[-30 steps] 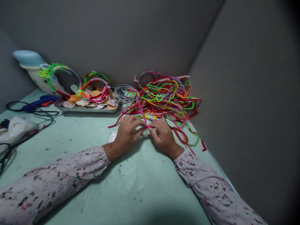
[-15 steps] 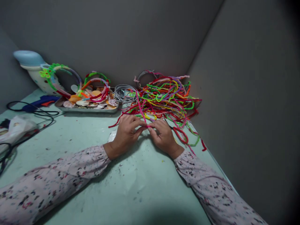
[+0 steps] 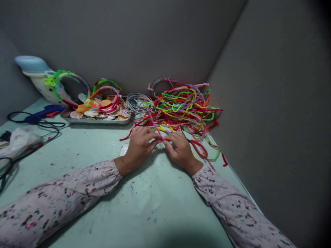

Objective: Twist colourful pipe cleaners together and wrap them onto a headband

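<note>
A bright pink pipe cleaner [image 3: 154, 123] is pinched between both hands above the table. Its free end slants up and to the left, in front of the heap behind. My left hand [image 3: 141, 146] is closed, thumb and forefinger on the pipe cleaner. Close beside it, fingertips nearly touching, my right hand [image 3: 179, 150] pinches the same pipe cleaner, and the exact grip point is partly hidden by the fingers. Scissors with red handles [image 3: 200, 148] lie just beyond my right hand. A small whitish piece [image 3: 124, 149] shows partly behind my left wrist.
A tangled heap of coloured pipe cleaners [image 3: 181, 103] lies at the back right, next to coiled grey wire [image 3: 139, 102]. A metal tray [image 3: 97, 121] holds shells and fuzzy rings. A blue-capped bottle [image 3: 38, 79], black cable [image 3: 33, 150] and plastic bag [image 3: 22, 139] are at left.
The pink pipe cleaner's free end has swung slightly left and down. Both hands stay in nearly the same place, still pinching it.
</note>
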Demonstrator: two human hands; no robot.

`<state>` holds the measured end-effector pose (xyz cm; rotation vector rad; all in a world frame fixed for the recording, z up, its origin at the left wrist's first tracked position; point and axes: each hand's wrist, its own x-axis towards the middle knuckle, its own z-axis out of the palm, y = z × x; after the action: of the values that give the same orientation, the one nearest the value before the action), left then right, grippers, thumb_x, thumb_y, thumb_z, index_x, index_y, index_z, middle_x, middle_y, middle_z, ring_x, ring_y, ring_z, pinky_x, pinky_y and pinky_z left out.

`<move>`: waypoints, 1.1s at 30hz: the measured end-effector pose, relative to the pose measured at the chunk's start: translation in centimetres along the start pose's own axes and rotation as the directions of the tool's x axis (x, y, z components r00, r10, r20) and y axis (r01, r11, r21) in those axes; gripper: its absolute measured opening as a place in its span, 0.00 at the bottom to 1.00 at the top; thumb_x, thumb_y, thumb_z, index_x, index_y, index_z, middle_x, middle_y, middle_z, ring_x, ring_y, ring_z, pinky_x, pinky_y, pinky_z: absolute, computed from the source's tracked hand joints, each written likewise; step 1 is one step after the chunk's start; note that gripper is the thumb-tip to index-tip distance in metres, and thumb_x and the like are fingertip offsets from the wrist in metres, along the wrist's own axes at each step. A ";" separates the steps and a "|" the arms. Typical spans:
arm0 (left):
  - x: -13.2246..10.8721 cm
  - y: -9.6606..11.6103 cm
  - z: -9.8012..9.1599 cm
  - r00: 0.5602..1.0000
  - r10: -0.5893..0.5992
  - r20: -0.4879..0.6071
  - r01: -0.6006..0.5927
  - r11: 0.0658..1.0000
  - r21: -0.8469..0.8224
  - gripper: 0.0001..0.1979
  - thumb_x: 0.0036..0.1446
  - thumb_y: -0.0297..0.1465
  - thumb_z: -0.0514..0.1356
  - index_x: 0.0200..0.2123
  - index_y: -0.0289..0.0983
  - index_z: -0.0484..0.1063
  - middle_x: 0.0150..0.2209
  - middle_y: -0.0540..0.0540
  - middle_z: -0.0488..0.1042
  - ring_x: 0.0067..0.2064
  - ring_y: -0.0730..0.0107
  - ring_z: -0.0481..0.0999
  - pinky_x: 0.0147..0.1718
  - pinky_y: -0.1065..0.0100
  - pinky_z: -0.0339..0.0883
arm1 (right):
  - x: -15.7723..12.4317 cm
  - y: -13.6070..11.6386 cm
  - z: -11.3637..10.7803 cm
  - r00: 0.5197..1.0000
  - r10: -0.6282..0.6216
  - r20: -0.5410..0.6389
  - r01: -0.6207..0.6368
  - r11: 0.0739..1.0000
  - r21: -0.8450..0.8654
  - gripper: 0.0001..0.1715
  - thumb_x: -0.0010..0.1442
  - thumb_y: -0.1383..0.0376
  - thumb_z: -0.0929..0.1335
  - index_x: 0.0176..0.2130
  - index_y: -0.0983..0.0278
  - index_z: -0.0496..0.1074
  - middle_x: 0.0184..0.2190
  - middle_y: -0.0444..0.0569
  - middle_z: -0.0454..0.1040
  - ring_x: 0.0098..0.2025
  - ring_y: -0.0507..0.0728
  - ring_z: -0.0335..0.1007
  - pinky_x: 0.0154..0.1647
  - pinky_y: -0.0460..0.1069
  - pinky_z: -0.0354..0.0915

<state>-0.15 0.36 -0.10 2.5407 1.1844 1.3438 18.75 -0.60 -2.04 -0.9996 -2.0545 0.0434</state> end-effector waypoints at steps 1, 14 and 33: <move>0.0 0.0 0.0 1.000 0.004 -0.003 -0.004 1.000 0.001 0.06 0.58 0.36 0.61 0.37 0.41 0.75 0.35 0.48 0.75 0.40 0.66 0.70 0.44 0.61 0.57 | 0.0 0.0 0.0 1.000 -0.001 0.000 0.001 1.000 -0.001 0.07 0.63 0.65 0.64 0.40 0.61 0.71 0.35 0.50 0.74 0.41 0.59 0.67 0.45 0.56 0.63; 0.0 -0.1 0.1 1.000 0.006 0.030 -0.006 1.000 0.004 0.06 0.59 0.35 0.60 0.36 0.41 0.75 0.35 0.48 0.75 0.40 0.65 0.70 0.44 0.60 0.58 | 0.1 -0.2 -0.1 1.000 -0.009 -0.011 0.009 1.000 0.007 0.06 0.63 0.65 0.64 0.39 0.61 0.71 0.35 0.50 0.74 0.40 0.59 0.66 0.45 0.56 0.62; 0.1 0.1 -0.1 1.000 0.018 0.013 -0.018 0.999 0.039 0.08 0.60 0.37 0.59 0.37 0.39 0.74 0.35 0.47 0.73 0.39 0.65 0.69 0.42 0.61 0.57 | 0.2 -0.2 -0.3 0.999 -0.042 -0.033 0.041 0.999 -0.030 0.06 0.63 0.66 0.64 0.40 0.62 0.71 0.36 0.50 0.74 0.40 0.58 0.67 0.43 0.55 0.63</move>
<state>-0.11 0.32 0.07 2.5886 1.2012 1.3197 18.73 -0.66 -1.64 -0.9688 -2.0501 -0.0247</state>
